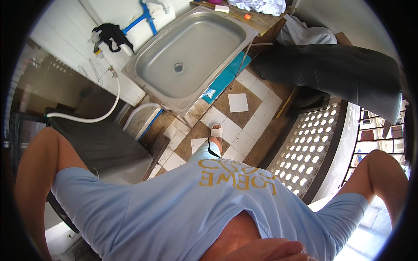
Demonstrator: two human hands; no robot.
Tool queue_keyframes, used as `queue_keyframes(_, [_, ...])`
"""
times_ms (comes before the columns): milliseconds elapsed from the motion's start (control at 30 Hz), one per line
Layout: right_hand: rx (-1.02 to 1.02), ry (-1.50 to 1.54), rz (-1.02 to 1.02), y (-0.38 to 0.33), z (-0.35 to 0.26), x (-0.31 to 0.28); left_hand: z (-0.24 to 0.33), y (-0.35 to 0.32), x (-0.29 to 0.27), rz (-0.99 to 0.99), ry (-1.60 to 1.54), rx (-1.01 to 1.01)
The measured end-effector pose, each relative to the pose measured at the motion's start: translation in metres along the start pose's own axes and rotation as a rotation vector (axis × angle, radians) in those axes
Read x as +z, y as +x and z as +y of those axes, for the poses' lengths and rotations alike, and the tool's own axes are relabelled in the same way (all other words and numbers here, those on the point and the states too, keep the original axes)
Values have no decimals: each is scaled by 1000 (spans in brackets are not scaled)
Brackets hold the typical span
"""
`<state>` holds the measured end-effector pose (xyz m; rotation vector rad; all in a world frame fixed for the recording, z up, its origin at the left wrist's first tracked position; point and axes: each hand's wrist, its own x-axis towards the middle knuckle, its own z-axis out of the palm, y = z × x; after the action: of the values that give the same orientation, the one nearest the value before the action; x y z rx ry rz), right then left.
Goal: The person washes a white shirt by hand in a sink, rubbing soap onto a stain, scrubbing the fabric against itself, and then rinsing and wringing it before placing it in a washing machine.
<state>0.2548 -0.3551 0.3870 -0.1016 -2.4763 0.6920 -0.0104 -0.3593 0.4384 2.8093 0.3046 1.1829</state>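
Note:
Neither of my hands shows. My left arm is raised and bent at the left edge, and its forearm runs down out of the picture. On the right side, my right arm is bent the same way, with its hand beyond the rim. No held thing can be seen. In front of me stands a steel sink with bare metal around its drain hole. A white hose curves at the sink's left, near a hanging black cloth.
Blue pipes run along the wall. A wooden counter carries white fabric and a small orange object. A large black padded shape juts in at right, above a perforated panel. Below the sink lies something teal.

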Motion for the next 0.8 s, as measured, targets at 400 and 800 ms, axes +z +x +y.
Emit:
queue_keyframes(400, [57,-242,38,-20,156,-176,-205,85,51,6,33,87])
queue_keyframes(800, [-76,-314,29,-32,331,-296,-334,121,84,-39,230,44])
